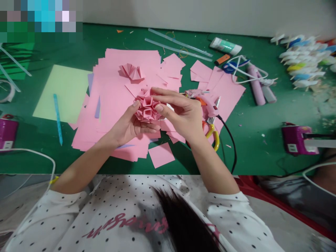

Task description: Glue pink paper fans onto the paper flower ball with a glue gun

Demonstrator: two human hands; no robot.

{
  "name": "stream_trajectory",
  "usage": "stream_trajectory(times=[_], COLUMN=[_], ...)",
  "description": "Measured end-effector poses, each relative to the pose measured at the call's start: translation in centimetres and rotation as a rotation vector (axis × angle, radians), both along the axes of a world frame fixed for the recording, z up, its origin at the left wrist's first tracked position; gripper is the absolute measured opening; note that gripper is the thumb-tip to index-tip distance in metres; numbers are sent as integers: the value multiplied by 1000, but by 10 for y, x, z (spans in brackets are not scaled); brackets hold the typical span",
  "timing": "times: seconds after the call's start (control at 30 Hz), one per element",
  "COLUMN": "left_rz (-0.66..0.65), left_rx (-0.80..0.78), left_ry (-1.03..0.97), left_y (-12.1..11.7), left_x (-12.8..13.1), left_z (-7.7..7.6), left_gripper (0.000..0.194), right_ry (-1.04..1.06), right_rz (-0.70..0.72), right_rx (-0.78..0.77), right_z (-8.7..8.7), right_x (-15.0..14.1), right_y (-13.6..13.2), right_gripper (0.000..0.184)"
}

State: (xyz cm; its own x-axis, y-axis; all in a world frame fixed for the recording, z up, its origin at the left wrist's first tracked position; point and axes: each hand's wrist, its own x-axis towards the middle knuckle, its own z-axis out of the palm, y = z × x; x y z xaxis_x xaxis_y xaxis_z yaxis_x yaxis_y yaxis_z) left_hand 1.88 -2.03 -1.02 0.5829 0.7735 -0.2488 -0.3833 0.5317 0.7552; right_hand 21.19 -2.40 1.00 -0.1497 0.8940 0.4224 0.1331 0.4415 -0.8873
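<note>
A pink folded-paper ball (147, 111) is held between the two hands, above a stack of pink paper sheets (111, 94). It is cupped from below by the curled fingers of the left hand (128, 124), whose thumb is pressed to its left side. Its right side is clasped between the thumb and forefinger of the right hand (185, 113). Small open-mouthed pockets are formed by its folds; whether anything is held deep inside them cannot be told.

Behind it, a pleated pink paper piece (131, 71) is laid on the stack. A white-and-green tube (225, 46) is laid on its side on the green table (252, 147), its contents concealed by its wall.

A pink glue gun (209, 106) is partly hidden by the right hand, and yellow-handled scissors (216, 140) just beside it are partly obscured. A purple socket box (7, 134) is cut off by the left edge. At the far right, the pieces of a white and coloured pile (301, 66) are hard to make out; the top left corner is pixelated.
</note>
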Motion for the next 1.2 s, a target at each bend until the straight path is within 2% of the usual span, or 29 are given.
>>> stream_trajectory(times=[0.1,0.23,0.4,0.63,0.83,1.07,1.2], left_rz=[13,115,193,149,103,137,128], left_rx=[26,29,-25,130,164,-11,-24], left_ry=[12,11,10,101,83,83,84], left_y=[-1,0,3,0,1,5,6], left_x=[0,0,3,3,0,-1,1], left_z=[0,1,1,-8,-13,-1,2], left_gripper=[59,54,59,66,65,73,75], right_ry=[2,15,-21,-6,-30,14,15], right_rz=[-4,-13,-16,-32,-31,-44,13], right_rx=[-19,-47,-59,-29,-19,-27,-49], right_z=[3,9,8,2,2,11,8], right_x=[0,0,1,0,0,7,3], right_y=[-1,-3,-1,2,-1,1,2], right_gripper=[23,24,27,20,23,34,36])
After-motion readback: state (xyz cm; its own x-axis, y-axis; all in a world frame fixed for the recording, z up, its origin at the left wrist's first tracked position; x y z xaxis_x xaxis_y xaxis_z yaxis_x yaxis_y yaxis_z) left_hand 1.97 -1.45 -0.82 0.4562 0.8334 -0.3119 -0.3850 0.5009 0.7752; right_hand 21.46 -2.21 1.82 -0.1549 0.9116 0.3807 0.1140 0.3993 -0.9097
